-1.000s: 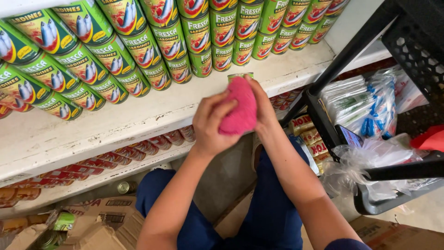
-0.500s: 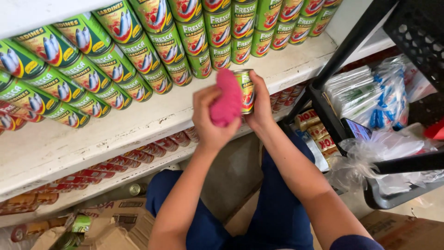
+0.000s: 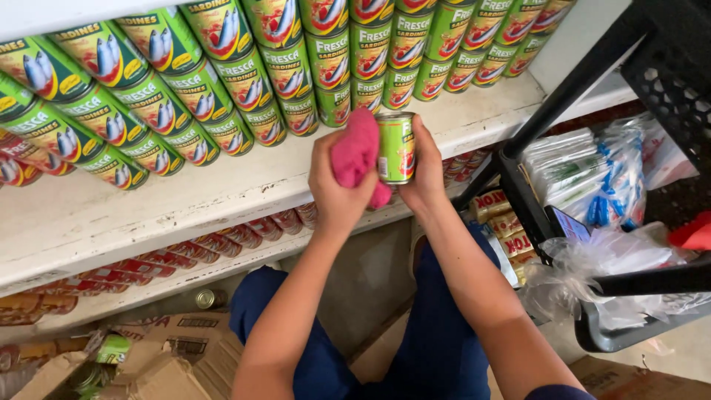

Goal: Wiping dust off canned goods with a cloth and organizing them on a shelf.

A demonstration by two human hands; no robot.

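1. Nearest: person's legs in blue trousers (image 3: 444,333), both forearms reaching up & away from camera.
2. Bottom left, on floor: cardboard boxes (image 3: 159,363), part open, w/ a few cans inside.
3. Left hand (image 3: 337,185) clamped on a pink cloth (image 3: 355,152); cloth bunched in the fingers, pressed against left side of the can.
4. Right hand (image 3: 426,174) wrapped round a green sardine can (image 3: 395,147) from the right; can upright, held just in front of shelf edge, metal top rim showing.
5. Right of the hands: black wire basket (image 3: 652,281) on a black frame, holding clear plastic bags (image 3: 592,178) of packets w/ blue contents.
6. Behind the hands: white shelf (image 3: 148,207), paint worn, bare strip along the front.
7. Farther back on that shelf: rows of stacked green sardine cans (image 3: 244,74), same kind as the held one, running left to right.
8. Lower shelf under it: row of flat red tins (image 3: 155,259), partly in shadow.
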